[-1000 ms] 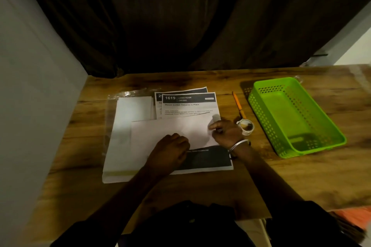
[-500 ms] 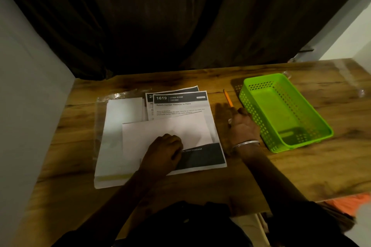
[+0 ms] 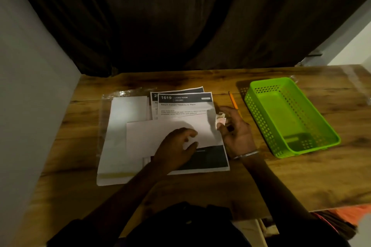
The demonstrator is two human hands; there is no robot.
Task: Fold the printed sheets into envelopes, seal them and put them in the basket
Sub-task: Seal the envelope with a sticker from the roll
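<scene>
Since the earlier frame, right hand had returned from the tape spot, fingers pinching a crumpled tape scrap at the envelope's three-o'clock edge; left hand, loosely curled, pinned it. Sealing seemed imminent; basket waited at three o'clock.

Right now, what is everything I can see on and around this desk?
wooden desk: one, brown, fills the lower view
dark curtain: one, brown-black, behind the desk
green perforated plastic basket: one, right side, nothing in it
orange pencil: one, between the sheets and the basket
printed sheets with black headers: at least two, centre, overlapping
plain white envelope: one, lying on the top sheet
stack of white envelopes in clear wrap: count unclear, left of the sheets
small crumpled scrap: one, pale pinkish, at the right fingertips
silver bangle: one, right wrist
left hand: pressing on the envelope
right hand: beside the envelope's right edge
</scene>
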